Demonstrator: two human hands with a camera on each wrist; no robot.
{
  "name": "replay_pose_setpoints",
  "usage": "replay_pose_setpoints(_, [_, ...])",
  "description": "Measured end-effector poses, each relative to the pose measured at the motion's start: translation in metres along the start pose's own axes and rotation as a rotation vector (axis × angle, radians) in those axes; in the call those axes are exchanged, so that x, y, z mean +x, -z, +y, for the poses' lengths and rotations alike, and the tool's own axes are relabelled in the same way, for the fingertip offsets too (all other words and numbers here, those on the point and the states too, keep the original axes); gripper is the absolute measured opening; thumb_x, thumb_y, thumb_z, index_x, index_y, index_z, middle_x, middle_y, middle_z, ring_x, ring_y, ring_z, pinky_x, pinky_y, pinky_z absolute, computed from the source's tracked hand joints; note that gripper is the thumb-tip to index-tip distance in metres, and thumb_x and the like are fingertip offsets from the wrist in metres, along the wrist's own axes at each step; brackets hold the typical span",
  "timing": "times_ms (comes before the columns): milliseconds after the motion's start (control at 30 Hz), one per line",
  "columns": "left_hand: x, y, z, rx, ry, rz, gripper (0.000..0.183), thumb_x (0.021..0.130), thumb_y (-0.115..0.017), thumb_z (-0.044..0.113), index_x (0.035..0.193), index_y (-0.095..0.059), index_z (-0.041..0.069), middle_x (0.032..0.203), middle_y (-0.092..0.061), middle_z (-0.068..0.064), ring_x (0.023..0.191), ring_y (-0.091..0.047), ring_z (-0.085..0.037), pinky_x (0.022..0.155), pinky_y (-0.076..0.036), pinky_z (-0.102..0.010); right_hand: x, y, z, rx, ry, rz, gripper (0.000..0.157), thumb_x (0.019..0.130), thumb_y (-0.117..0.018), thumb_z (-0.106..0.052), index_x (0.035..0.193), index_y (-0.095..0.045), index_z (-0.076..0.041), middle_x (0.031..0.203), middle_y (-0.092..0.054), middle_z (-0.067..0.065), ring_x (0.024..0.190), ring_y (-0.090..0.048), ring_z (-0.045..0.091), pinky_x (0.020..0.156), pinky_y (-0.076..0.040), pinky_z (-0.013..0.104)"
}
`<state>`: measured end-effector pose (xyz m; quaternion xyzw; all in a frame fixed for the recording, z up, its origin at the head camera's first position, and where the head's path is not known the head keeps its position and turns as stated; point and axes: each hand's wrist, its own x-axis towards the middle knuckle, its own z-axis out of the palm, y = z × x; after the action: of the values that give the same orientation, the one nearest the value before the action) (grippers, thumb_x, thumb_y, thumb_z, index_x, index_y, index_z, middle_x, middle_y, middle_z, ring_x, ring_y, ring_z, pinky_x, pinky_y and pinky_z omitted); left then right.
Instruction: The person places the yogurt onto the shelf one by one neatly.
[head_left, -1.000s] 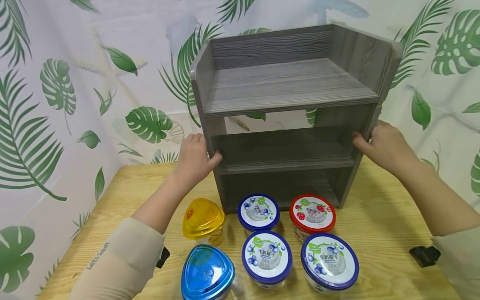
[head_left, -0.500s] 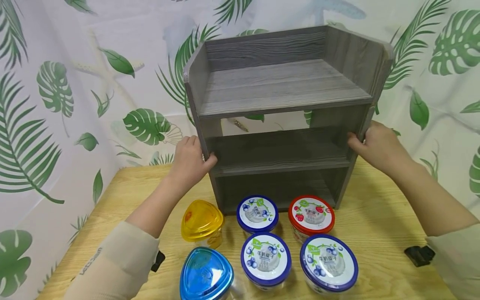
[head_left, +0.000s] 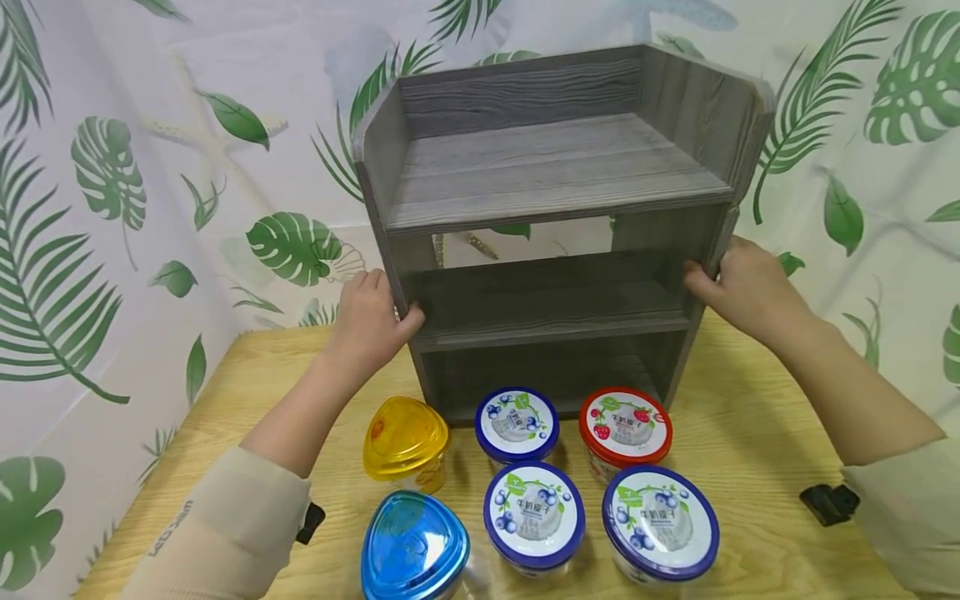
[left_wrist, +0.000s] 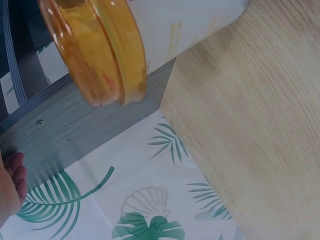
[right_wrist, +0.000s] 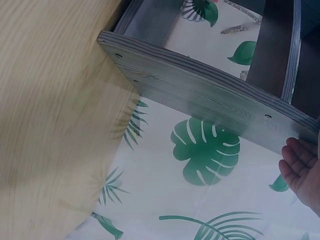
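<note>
A grey wood-grain shelf [head_left: 555, 333] stands upright at the back of the table. My left hand [head_left: 367, 325] grips its left side panel, the thumb hooked round the front edge. On the opposite panel my right hand [head_left: 750, 292] holds on at about the same height, thumb at the front edge. In the left wrist view, fingers [left_wrist: 17, 175] lie along the outside of the panel [left_wrist: 75, 120]. The right wrist view has the right hand's fingers [right_wrist: 300, 162] against the other panel [right_wrist: 210, 105].
Before the shelf stand lidded tubs: a yellow-lidded one [head_left: 405, 437], a blue triangular-lidded one [head_left: 415, 546], a red-rimmed one [head_left: 626, 427] and several blue-rimmed ones [head_left: 534, 510]. They sit on the wooden table [head_left: 750, 500]. A leaf-print cloth [head_left: 225, 250] hangs close behind.
The shelf has shifted a little to the left in the head view, with both hands still gripping its sides. The tubs have stayed in place.
</note>
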<state>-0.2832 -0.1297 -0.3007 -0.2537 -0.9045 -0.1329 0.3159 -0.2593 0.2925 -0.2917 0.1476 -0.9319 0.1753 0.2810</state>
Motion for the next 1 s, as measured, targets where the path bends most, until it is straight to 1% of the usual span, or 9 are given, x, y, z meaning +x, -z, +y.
replay_pose_setpoints(167, [0.0003, 0.0012, -0.0013, 0.016, -0.004, 0.001, 0.025, 0.082, -0.06, 0.021, 0.086, -0.055, -0.004, 0.074, -0.054, -0.016, 0.077, -0.05, -0.034, 0.075, -0.036, -0.045, 0.0003, -0.0012, -0.0023, 0.001, -0.002, 0.006, 0.024, 0.084, -0.049, -0.018, 0.076, -0.053, 0.004, 0.075, -0.056, 0.023, 0.065, -0.054, 0.039, 0.06, -0.039, 0.055])
replay_pose_setpoints(300, [-0.0015, 0.0022, -0.0039, 0.012, -0.005, 0.014, 0.026, 0.081, -0.06, 0.02, 0.088, -0.055, -0.005, 0.075, -0.054, -0.017, 0.077, -0.051, -0.035, 0.076, -0.037, -0.045, 0.0017, -0.0034, -0.0054, 0.008, -0.008, -0.001, 0.026, 0.084, -0.049, -0.018, 0.08, -0.054, 0.006, 0.077, -0.056, 0.025, 0.069, -0.055, 0.042, 0.063, -0.04, 0.056])
replay_pose_setpoints(500, [-0.0068, 0.0039, -0.0059, -0.007, 0.021, -0.007, 0.026, 0.081, -0.059, 0.02, 0.09, -0.055, -0.005, 0.076, -0.054, -0.017, 0.081, -0.051, -0.036, 0.078, -0.037, -0.046, 0.0014, -0.0063, -0.0092, 0.016, -0.01, -0.036, 0.028, 0.086, -0.048, -0.019, 0.083, -0.055, 0.007, 0.078, -0.057, 0.024, 0.068, -0.055, 0.038, 0.062, -0.041, 0.054])
replay_pose_setpoints(700, [-0.0073, 0.0038, -0.0065, -0.007, 0.023, -0.014, 0.027, 0.082, -0.058, 0.02, 0.092, -0.055, -0.005, 0.078, -0.055, -0.018, 0.083, -0.051, -0.036, 0.08, -0.037, -0.046, 0.0012, -0.0063, -0.009, 0.022, 0.006, -0.022, 0.027, 0.086, -0.048, -0.018, 0.084, -0.056, 0.008, 0.078, -0.057, 0.024, 0.068, -0.056, 0.039, 0.062, -0.041, 0.054])
replay_pose_setpoints(1000, [-0.0044, 0.0054, -0.008, 0.003, -0.012, 0.032, 0.026, 0.08, -0.061, 0.019, 0.089, -0.055, -0.004, 0.074, -0.055, -0.017, 0.078, -0.05, -0.036, 0.075, -0.038, -0.046, 0.0042, -0.006, -0.0102, 0.038, 0.015, -0.02, 0.028, 0.086, -0.048, -0.017, 0.091, -0.057, 0.01, 0.083, -0.059, 0.027, 0.074, -0.057, 0.042, 0.064, -0.041, 0.056])
